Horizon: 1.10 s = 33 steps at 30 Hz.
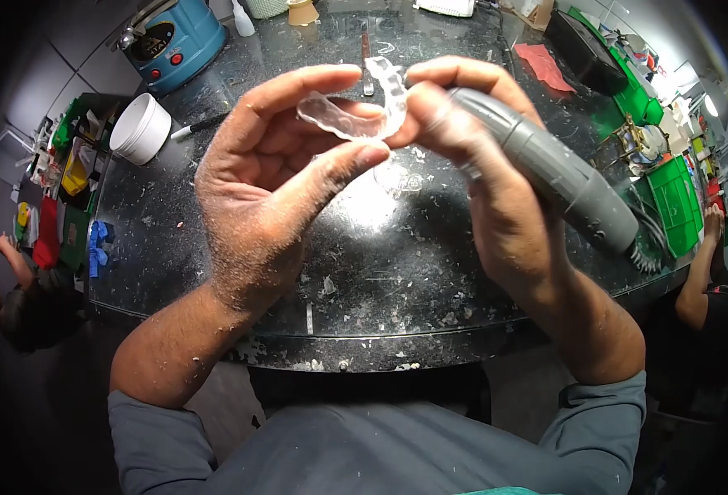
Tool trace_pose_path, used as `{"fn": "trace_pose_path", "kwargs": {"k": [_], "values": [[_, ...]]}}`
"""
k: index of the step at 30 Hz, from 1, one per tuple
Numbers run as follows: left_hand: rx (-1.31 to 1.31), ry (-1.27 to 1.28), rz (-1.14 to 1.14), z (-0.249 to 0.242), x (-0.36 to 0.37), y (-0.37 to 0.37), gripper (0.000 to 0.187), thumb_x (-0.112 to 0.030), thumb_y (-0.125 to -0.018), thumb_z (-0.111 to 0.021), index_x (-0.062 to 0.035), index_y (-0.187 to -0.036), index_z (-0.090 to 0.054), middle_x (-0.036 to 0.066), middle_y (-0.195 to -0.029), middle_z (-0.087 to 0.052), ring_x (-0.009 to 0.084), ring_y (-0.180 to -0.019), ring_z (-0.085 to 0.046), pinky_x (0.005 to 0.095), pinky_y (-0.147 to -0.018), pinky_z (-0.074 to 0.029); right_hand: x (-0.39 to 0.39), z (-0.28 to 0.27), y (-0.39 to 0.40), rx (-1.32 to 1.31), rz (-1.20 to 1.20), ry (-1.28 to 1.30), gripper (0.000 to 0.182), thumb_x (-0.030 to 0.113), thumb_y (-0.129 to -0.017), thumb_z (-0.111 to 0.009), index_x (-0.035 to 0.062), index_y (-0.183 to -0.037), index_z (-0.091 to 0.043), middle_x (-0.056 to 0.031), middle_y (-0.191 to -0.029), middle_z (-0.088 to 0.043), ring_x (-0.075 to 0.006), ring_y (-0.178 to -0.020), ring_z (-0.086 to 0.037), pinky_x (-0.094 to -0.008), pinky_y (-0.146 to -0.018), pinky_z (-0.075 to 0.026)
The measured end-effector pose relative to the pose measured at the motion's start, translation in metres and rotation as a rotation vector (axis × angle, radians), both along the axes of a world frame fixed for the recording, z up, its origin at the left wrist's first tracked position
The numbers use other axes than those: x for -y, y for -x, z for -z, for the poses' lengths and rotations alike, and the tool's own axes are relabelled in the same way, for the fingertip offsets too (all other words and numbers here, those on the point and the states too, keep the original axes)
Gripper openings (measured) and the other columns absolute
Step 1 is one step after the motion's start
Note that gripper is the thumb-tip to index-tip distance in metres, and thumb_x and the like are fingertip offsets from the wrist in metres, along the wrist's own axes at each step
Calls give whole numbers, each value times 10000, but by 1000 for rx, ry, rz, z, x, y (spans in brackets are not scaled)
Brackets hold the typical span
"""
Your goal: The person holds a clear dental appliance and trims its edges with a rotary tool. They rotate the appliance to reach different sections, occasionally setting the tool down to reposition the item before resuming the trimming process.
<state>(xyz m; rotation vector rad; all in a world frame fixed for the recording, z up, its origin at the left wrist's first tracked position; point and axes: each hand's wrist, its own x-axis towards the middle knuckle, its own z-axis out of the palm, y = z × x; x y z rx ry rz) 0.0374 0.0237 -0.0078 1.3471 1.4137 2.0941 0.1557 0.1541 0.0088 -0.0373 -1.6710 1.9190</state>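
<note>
A clear, U-shaped dental tray (352, 120) is held up over the dark bench, its curved side toward me. My left hand (269, 165) pinches it at the lower edge between thumb and fingers; white dust covers the thumb, back of the hand and wrist. My right hand (492, 157) is wrapped round a grey rotary handpiece (554, 169), whose body slants down to the right to a coiled cord. The right fingertips touch or nearly touch the tray's right side. The handpiece's working tip is hidden by the fingers.
Shavings litter the dark bench (380, 305). At the back left stand a blue machine (174, 45) and a white tub (141, 129). A brush-like tool (366, 58) lies beyond the tray. Green bins (676, 206) and a red cloth (543, 68) are at right. People sit at both sides.
</note>
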Motion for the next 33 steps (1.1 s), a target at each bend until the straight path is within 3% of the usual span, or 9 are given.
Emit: {"fn": "trace_pose_path", "kwargs": {"k": [1, 3, 7, 9, 16, 21, 27, 31, 33], "values": [[1, 1, 0, 0, 1, 2, 508, 60, -807, -658, 16, -1287, -494, 143, -1081, -656, 182, -1002, -648, 297, -893, -528, -2, 0, 1, 2, 94, -98, 323, 226, -956, -550, 10, -1196, -545, -78, -1035, -618, -112, -940, -599, -289, -912, -449], [18, -18, -14, 0, 2, 9, 499, 37, -826, -645, 25, -1298, -484, 157, -1025, -674, 206, -955, -673, 311, -878, -539, -6, -5, 3, -87, 264, -251, 366, 275, -960, -525, -7, -1190, -559, -107, -1067, -626, -104, -939, -596, -280, -920, -441], [18, -63, -11, 0, 2, 14, 494, 13, -837, -643, 39, -1303, -480, 173, -985, -683, 221, -937, -684, 322, -867, -545, -19, -7, 0, -196, 279, -578, 398, 216, -881, -554, -43, -1183, -549, -136, -1098, -621, -131, -926, -597, -277, -858, -470], [31, -39, -24, 0, 4, 14, 492, 2, -844, -640, 47, -1306, -475, 175, -990, -682, 222, -939, -684, 321, -867, -544, -23, -4, -6, -172, 169, -596, 391, 183, -832, -574, -52, -1140, -528, -172, -1049, -634, -160, -869, -611, -308, -877, -483], [31, -12, -23, 2, 5, 16, 522, -1, -854, -622, 59, -1341, -444, 160, -976, -682, 194, -924, -678, 305, -875, -534, -30, -2, 1, -267, 81, -773, 330, 150, -806, -562, -31, -1080, -525, -197, -1023, -650, -256, -1008, -634, -437, -1044, -383], [-13, 5, -47, 3, 6, 18, 519, 13, -854, -615, 59, -1343, -446, 143, -980, -682, 163, -910, -668, 298, -876, -532, -30, -5, -1, -247, 33, -817, 310, 137, -795, -560, -26, -1059, -543, -206, -1040, -645, -269, -1053, -618, -448, -1056, -372], [-8, -19, -53, 3, 4, 15, 507, 50, -845, -608, 64, -1329, -457, 143, -982, -681, 161, -918, -665, 295, -877, -532, -17, -1, -1, -210, 31, -495, 302, 103, -788, -564, -30, -1060, -560, -195, -1062, -623, -276, -1077, -606, -441, -1056, -367], [-74, -62, -5, 3, 4, 15, 409, 51, -838, -627, 44, -1235, -527, 144, -1038, -667, 157, -945, -655, 291, -880, -528, -29, -2, -2, -248, 54, -808, 288, 110, -804, -577, -14, -1062, -548, -145, -1036, -614, -313, -1109, -603, -471, -1092, -310], [-68, -64, -15, 5, 5, 14, 366, 49, -835, -636, 36, -1192, -552, 139, -1053, -661, 151, -949, -650, 285, -878, -524, -28, -3, -4, -214, 68, -842, 301, 121, -818, -592, -7, -1083, -532, -133, -1034, -617, -333, -1121, -601, -488, -1105, -288]]}}
